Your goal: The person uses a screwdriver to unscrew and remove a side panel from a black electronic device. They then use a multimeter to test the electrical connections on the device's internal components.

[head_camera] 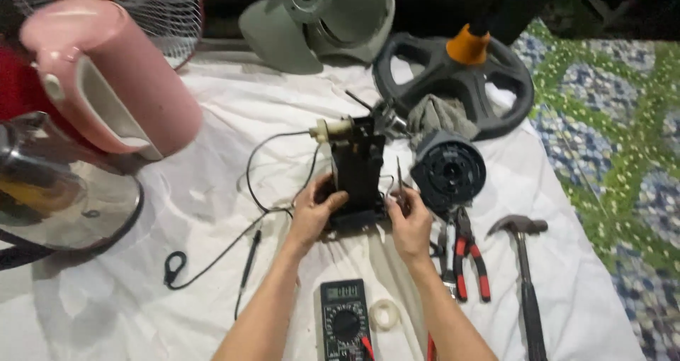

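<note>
Two hands meet on the black motor block [356, 170] standing upright on the white sheet [212, 155]. Our left hand [312, 216] clamps its lower left edge; our right hand [409, 223] steadies the lower right side while pinching a thin metal tool [399, 180]. We judge the block rigid and fairly heavy, best gripped by its flat plastic sides, away from the thin wires [273, 191], which look easy to snag. Just right lie a round ribbed housing [448, 170], red-handled pliers [469, 258] and a steel hammer [524, 262]. Below sits a multimeter [344, 318] beside a tape roll [384, 313]. Farther off we see grey fan blades [319, 21] and a pink cover [106, 77].
</note>
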